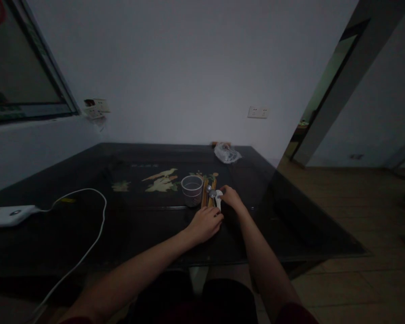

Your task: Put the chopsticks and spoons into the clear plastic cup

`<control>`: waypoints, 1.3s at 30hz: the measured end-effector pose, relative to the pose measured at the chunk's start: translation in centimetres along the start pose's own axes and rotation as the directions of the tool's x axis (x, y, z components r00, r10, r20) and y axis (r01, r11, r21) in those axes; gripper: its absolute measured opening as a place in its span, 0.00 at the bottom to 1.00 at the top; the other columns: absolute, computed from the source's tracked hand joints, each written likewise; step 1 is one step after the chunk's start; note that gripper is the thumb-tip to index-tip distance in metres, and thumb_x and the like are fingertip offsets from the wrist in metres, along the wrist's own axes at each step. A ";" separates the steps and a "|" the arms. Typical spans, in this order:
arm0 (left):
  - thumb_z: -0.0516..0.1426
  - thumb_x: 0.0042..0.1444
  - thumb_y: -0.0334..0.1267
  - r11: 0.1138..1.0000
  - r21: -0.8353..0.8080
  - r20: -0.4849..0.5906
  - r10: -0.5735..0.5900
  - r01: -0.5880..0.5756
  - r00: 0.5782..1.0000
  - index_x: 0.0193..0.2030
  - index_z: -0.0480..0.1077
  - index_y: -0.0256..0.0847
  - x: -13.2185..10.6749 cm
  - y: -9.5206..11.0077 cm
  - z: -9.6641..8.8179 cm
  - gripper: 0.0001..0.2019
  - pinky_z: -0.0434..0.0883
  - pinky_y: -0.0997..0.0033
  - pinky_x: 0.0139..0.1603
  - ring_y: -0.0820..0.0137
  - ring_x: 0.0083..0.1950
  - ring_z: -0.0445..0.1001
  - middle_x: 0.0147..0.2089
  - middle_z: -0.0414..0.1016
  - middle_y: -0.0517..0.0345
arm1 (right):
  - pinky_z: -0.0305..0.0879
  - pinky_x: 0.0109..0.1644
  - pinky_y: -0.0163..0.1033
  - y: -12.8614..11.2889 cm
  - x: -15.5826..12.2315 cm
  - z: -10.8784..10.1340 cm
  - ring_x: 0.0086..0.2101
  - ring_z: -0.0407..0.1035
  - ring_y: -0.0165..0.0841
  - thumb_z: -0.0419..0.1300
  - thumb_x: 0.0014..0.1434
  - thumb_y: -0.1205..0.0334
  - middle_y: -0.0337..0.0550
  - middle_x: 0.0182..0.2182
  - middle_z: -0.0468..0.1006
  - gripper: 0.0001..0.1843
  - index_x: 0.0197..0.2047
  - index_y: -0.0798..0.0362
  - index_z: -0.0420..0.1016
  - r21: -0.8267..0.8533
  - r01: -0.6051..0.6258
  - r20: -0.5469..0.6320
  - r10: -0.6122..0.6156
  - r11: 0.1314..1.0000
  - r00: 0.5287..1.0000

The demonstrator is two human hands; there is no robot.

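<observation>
On the dark table, a bundle of wooden chopsticks (204, 191) lies lengthwise, with metal spoons (212, 193) among or on top of them. A white spoon-like utensil (218, 201) lies along their right side. My left hand (205, 223) is curled over the near ends of the chopsticks and the white utensil, its fingertips partly hidden. At the right, the fingers of my right hand (231, 197) are closed at the upper end of the white utensil. A clear plastic cup (192, 191) stands upright just left of the chopsticks.
A crumpled clear plastic bag (227, 153) lies at the table's far edge by the wall. On the left rests a white device (10, 216), whose white cable (104, 211) loops over the near edge. Bird and flower pictures (162, 181) decorate the tabletop (141, 234).
</observation>
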State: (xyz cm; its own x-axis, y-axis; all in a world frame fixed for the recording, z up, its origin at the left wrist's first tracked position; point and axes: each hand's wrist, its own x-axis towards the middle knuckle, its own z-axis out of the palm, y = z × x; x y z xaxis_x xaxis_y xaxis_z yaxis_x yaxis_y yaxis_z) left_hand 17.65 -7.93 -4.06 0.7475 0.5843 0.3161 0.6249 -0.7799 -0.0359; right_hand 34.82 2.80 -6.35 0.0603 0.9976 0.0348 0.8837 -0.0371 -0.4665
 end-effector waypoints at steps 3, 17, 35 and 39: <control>0.52 0.59 0.34 1.000 -0.009 -0.016 -0.024 0.024 1.000 0.44 0.68 0.41 -0.4 0.3 0.3 0.08 0.67 0.64 0.49 0.65 0.48 0.69 0.46 0.71 0.53 | 0.62 0.41 0.34 0.1 0.3 0.2 0.42 0.72 0.36 0.60 0.51 0.67 0.47 0.41 0.78 0.14 0.43 0.51 0.72 0.001 -0.014 -0.007 0.014 1.000 1.000; 0.51 0.59 0.35 0.995 -0.077 -0.075 -0.069 0.064 0.995 0.53 0.67 0.38 -0.6 -0.2 2.3 0.16 0.60 0.59 0.61 0.63 0.59 0.67 0.57 0.70 0.48 | 0.63 0.40 0.33 1.4 0.6 -0.8 0.42 0.73 0.36 0.58 0.50 0.70 0.49 0.40 0.79 0.16 0.44 0.51 0.75 -0.010 -0.098 -0.024 0.098 0.995 0.995; 0.50 0.59 0.33 0.987 -0.156 -0.061 0.021 -0.030 0.998 0.55 0.67 0.34 -0.4 -1.0 3.6 0.18 0.56 0.57 0.66 0.65 0.63 0.64 0.59 0.69 0.47 | 0.64 0.43 0.35 2.4 0.2 -2.5 0.44 0.73 0.38 0.57 0.51 0.72 0.51 0.43 0.78 0.18 0.45 0.50 0.75 -0.039 -0.206 -0.027 0.205 0.978 0.978; 0.49 0.59 0.33 0.984 -0.170 -0.058 0.051 -0.060 0.997 0.55 0.66 0.35 -0.3 -1.1 3.7 0.18 0.55 0.57 0.67 0.66 0.63 0.63 0.60 0.68 0.48 | 0.64 0.43 0.35 2.4 0.0 -2.8 0.44 0.73 0.38 0.57 0.51 0.71 0.51 0.43 0.78 0.18 0.45 0.51 0.75 -0.039 -0.213 -0.028 0.212 0.976 0.977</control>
State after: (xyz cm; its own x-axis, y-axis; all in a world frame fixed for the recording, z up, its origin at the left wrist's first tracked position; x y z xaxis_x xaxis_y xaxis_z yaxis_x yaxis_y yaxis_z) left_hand 17.55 -6.42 -7.63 0.7640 0.5295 0.3687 0.5309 -0.8406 0.1072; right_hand 38.19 2.56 -4.98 0.2594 0.9649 -0.0403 0.8680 -0.2512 -0.4283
